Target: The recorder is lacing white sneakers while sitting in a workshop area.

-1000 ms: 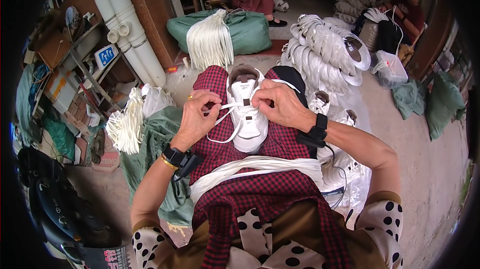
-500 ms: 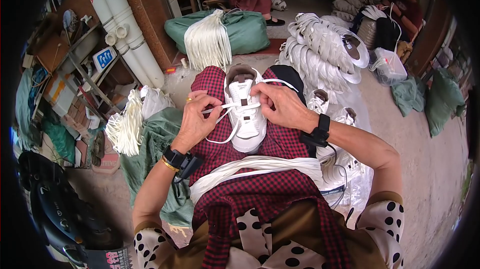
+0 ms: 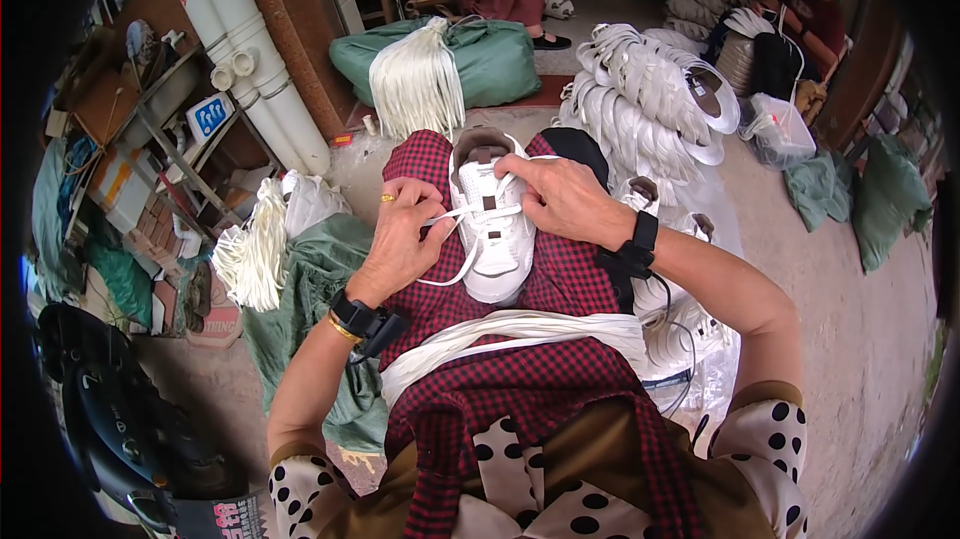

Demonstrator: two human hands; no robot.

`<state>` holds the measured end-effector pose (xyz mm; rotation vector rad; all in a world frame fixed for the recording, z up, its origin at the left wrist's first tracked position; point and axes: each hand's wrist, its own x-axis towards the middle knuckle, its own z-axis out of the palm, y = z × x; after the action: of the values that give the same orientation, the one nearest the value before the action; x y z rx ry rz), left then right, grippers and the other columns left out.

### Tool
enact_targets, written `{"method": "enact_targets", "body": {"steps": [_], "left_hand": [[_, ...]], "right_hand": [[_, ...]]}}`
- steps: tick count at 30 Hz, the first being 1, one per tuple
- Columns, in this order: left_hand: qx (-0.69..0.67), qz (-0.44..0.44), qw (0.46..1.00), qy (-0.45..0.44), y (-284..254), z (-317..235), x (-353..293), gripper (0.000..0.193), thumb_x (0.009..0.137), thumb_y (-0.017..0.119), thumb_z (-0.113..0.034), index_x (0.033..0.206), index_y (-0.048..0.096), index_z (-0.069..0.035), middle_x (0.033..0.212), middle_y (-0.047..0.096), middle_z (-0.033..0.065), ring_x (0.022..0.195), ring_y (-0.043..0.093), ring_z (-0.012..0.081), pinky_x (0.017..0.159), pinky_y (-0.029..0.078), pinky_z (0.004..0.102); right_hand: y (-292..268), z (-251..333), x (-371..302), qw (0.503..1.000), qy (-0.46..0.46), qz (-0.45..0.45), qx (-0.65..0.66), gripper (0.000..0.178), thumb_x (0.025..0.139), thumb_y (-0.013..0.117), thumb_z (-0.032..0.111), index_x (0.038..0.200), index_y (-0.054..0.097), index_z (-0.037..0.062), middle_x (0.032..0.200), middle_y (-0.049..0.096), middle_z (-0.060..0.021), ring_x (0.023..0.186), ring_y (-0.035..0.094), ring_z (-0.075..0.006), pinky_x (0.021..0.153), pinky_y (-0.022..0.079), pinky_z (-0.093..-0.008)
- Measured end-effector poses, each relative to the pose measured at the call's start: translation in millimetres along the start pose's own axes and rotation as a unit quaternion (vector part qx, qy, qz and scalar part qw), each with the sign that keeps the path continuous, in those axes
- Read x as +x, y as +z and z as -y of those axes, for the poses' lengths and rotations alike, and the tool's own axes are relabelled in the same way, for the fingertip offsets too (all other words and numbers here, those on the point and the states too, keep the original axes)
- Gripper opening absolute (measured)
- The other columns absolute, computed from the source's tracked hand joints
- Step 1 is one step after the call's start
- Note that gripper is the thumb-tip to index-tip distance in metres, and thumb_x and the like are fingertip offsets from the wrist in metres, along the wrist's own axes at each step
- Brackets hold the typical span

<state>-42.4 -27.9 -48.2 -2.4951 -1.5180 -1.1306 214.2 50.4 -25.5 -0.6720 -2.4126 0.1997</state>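
Note:
A white sneaker (image 3: 497,264) lies across my lap with its toe toward me and its tongue facing up. A flat white shoelace (image 3: 466,264) crosses the lower eyelets, and one length of it runs left from the shoe. My left hand (image 3: 402,239) pinches that length just off the shoe's left side. Over the shoe's right eyelet row, my right hand (image 3: 568,201) has its thumb and forefinger closed at the lace beside the tongue; its fingertips partly hide the lace there.
A bundle of white laces (image 3: 520,331) lies across my checked apron (image 3: 520,379). More white sneakers (image 3: 680,334) sit at my right, below stacked white shoe parts (image 3: 650,104). Lace bundles hang over a green sack (image 3: 495,64) ahead. Two other people sit farther back.
My right hand has shifted slightly up and left toward the tongue, and the lace end trailing behind it is out of sight. The left hand keeps its pinch, moving barely.

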Motion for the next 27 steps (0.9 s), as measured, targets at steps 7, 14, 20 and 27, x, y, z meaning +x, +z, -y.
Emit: {"method": "enact_targets", "body": {"steps": [7, 14, 20, 27], "left_hand": [[-0.025, -0.021, 0.999, -0.018, -2, 19, 6, 0.01, 0.081, 0.067, -0.006, 0.077, 0.064, 0.002, 0.094, 0.06, 0.0097, 0.101, 0.053, 0.0289, 0.097, 0.038, 0.0405], [-0.002, -0.057, 0.997, -0.055, -6, 34, 6, 0.01, 0.08, 0.064, -0.005, 0.073, 0.065, 0.003, 0.09, 0.061, 0.0114, 0.09, 0.053, 0.0298, 0.087, 0.042, 0.0393], [-0.014, -0.066, 0.992, -0.107, -6, 35, 2, 0.008, 0.084, 0.063, -0.006, 0.084, 0.065, 0.002, 0.094, 0.06, 0.0122, 0.093, 0.054, 0.0292, 0.091, 0.039, 0.0389], [-0.005, -0.069, 0.998, 0.002, 1, 8, 14, 0.025, 0.081, 0.065, -0.007, 0.105, 0.067, -0.002, 0.11, 0.063, 0.0175, 0.106, 0.056, 0.0342, 0.097, 0.042, 0.0429]], "right_hand": [[0, -2, 2, 0.999, -0.007, 0.035, -0.023, 0.035, 0.078, 0.054, 0.003, 0.113, 0.057, 0.0067, 0.08, 0.066, -0.0195, 0.077, 0.066, -0.0387, 0.068, 0.05, -0.0501], [4, -1, -3, 1.0, 0.011, 0.022, -0.009, 0.035, 0.079, 0.056, 0.004, 0.113, 0.057, 0.0068, 0.073, 0.063, -0.0174, 0.073, 0.064, -0.0374, 0.067, 0.048, -0.049], [-3, 1, 1, 0.999, 0.018, 0.044, 0.005, 0.035, 0.074, 0.054, 0.004, 0.109, 0.059, 0.0063, 0.07, 0.064, -0.0173, 0.069, 0.066, -0.0376, 0.063, 0.049, -0.0496], [-5, -11, 6, 0.968, 0.086, 0.135, 0.194, 0.021, 0.088, 0.064, 0.011, 0.108, 0.063, 0.0054, 0.063, 0.055, -0.0026, 0.056, 0.055, -0.0115, 0.053, 0.043, -0.0305]]}}
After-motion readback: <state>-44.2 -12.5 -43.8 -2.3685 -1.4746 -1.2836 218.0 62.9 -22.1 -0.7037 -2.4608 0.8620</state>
